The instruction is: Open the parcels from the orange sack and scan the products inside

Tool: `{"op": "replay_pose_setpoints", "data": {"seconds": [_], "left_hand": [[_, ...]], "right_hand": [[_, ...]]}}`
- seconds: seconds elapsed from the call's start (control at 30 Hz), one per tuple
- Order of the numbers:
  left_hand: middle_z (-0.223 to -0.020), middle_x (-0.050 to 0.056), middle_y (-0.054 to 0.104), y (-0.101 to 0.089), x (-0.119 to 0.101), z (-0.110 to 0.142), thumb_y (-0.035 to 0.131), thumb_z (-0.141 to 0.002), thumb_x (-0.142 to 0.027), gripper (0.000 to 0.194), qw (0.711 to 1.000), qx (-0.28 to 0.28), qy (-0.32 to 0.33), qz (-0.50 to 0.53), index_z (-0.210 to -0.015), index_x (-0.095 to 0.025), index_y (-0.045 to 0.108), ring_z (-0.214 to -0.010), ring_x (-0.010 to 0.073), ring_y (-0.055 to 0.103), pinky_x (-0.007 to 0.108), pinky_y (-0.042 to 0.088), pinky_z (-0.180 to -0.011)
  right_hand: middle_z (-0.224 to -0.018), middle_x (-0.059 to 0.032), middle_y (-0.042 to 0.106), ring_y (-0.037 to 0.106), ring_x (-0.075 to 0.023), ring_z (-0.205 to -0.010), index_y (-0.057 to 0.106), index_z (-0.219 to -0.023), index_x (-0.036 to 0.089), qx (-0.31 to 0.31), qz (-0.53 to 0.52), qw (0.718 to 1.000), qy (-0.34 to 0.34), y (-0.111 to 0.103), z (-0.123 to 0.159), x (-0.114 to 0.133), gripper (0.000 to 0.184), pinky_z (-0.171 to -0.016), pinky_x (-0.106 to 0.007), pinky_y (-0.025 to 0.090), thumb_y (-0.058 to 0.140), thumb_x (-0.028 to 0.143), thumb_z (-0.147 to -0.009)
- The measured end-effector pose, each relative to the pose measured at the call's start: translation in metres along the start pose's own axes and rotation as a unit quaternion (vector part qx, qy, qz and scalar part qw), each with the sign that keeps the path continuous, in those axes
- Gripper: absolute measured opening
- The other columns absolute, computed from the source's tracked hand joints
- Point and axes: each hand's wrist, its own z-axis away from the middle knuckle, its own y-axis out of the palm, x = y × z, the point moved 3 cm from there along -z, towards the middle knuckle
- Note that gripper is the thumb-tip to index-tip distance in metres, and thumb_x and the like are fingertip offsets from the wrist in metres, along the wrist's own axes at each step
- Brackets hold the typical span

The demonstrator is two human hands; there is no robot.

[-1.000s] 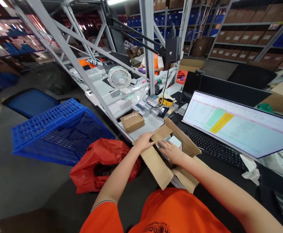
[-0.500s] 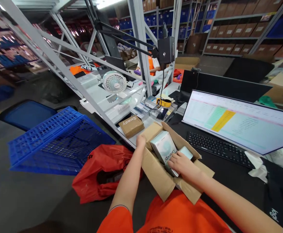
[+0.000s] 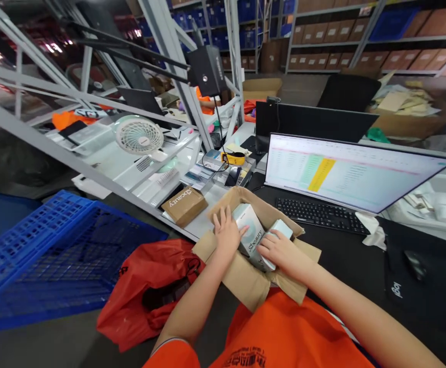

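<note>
An open cardboard box (image 3: pixel 241 278) sits at the near edge of the black desk, flaps spread. Inside it stand pale boxes; the larger one (image 3: pixel 250 228) reads "Sbeauty", a smaller pale green one (image 3: pixel 280 229) leans beside it. My left hand (image 3: pixel 226 232) grips the left side of the larger pale box. My right hand (image 3: pixel 278 250) is curled over the lower ends of the two pale boxes, holding them.
A small brown Sbeauty carton (image 3: pixel 184 205) lies left of the box. Keyboard (image 3: pixel 318 213) and lit monitor (image 3: pixel 345 171) stand behind. A red bag (image 3: pixel 138 286) and blue crate (image 3: pixel 34 255) sit on the floor at left. Fan (image 3: pixel 139 135), metal racking, black mouse (image 3: pixel 414 265).
The pale boxes came up out of the cardboard box with my right hand. My left hand left the flap and took hold of the larger pale box. The view swung right.
</note>
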Motion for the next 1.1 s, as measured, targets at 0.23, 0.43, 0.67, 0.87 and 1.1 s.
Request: {"op": "replay_pose_setpoints", "data": {"seconds": [0.23, 0.43, 0.67, 0.87, 1.1], "left_hand": [[-0.153, 0.029, 0.043, 0.017, 0.000, 0.007, 0.073, -0.083, -0.033, 0.048, 0.986, 0.144, -0.017, 0.086, -0.121, -0.007, 0.058, -0.141, 0.0360, 0.046, 0.044, 0.039, -0.115], [-0.119, 0.012, 0.061, 0.011, -0.003, 0.022, 0.071, -0.076, -0.018, 0.038, 0.985, 0.064, -0.022, 0.157, -0.109, -0.019, 0.053, -0.117, 0.0294, 0.059, 0.044, 0.047, -0.103], [-0.127, 0.013, 0.058, -0.033, 0.003, 0.036, 0.071, -0.074, -0.013, 0.060, 0.957, -0.179, 0.044, 0.225, -0.130, -0.021, 0.050, -0.120, 0.0312, 0.056, 0.050, 0.048, -0.106], [-0.131, 0.015, 0.057, -0.070, 0.008, 0.056, 0.070, -0.085, -0.021, 0.051, 0.922, -0.308, 0.072, 0.222, -0.130, -0.023, 0.049, -0.123, 0.0295, 0.058, 0.055, 0.048, -0.109], [-0.127, 0.011, 0.060, -0.083, -0.013, 0.078, 0.072, -0.083, -0.008, 0.040, 0.895, -0.347, 0.214, 0.181, -0.116, -0.025, 0.058, -0.123, 0.0252, 0.061, 0.060, 0.045, -0.116]], "right_hand": [[-0.094, -0.0049, 0.065, 0.057, -0.0228, -0.093, 0.060, -0.101, 0.019, -0.021, 0.026, 0.999, -0.033, 0.024, -0.009, 0.007, 0.011, -0.100, -0.043, 0.040, 0.053, 0.015, -0.094], [-0.088, -0.0022, 0.066, 0.060, -0.0203, -0.090, 0.062, -0.093, 0.020, -0.086, 0.079, 0.985, -0.125, 0.024, -0.018, 0.036, 0.014, -0.099, -0.042, 0.045, 0.050, 0.015, -0.097], [-0.099, -0.0053, 0.069, 0.062, -0.0198, -0.098, 0.064, -0.105, 0.017, -0.236, 0.085, 0.966, -0.058, -0.057, 0.021, 0.023, 0.015, -0.107, -0.044, 0.044, 0.054, 0.014, -0.095], [-0.117, -0.0108, 0.066, 0.062, -0.0277, -0.114, 0.055, -0.134, 0.030, -0.319, -0.037, 0.938, 0.133, -0.076, 0.150, -0.018, 0.045, -0.098, -0.052, 0.051, 0.058, 0.029, -0.090], [-0.083, -0.0124, 0.064, 0.061, -0.0318, -0.071, 0.066, -0.116, 0.025, -0.393, 0.092, 0.773, 0.489, -0.032, 0.278, -0.030, 0.066, -0.065, -0.049, 0.048, 0.081, 0.065, -0.066]]}}
